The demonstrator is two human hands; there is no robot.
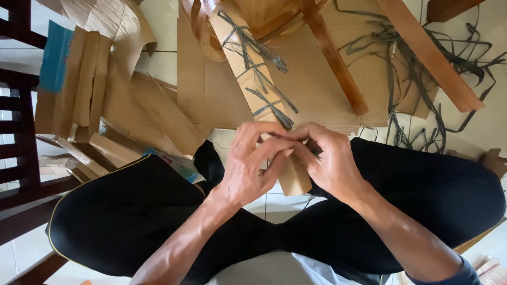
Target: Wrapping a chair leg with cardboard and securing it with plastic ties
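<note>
A tiled floor point(158, 66) carries a wide flat sheet of cardboard point(317, 89), with folded cardboard scraps point(84, 84) piled off to the person's left and dark wooden rails point(21, 121) at the far left edge. Loose grey-green raffia strands point(422, 79) sprawl to the right, crossed by two wooden slats point(433, 58).

The person sits cross-legged in black trousers point(127, 211). Over the lap lies a long cardboard-wrapped piece point(253, 74), bound with criss-crossing raffia; its long axis runs from the lap away and slightly leftward, near end pointing at the person.

The left hand point(248, 169) and right hand point(330, 163) meet at that near end, each grip closed on the wrapped piece, fingertips pinching at the binding.
</note>
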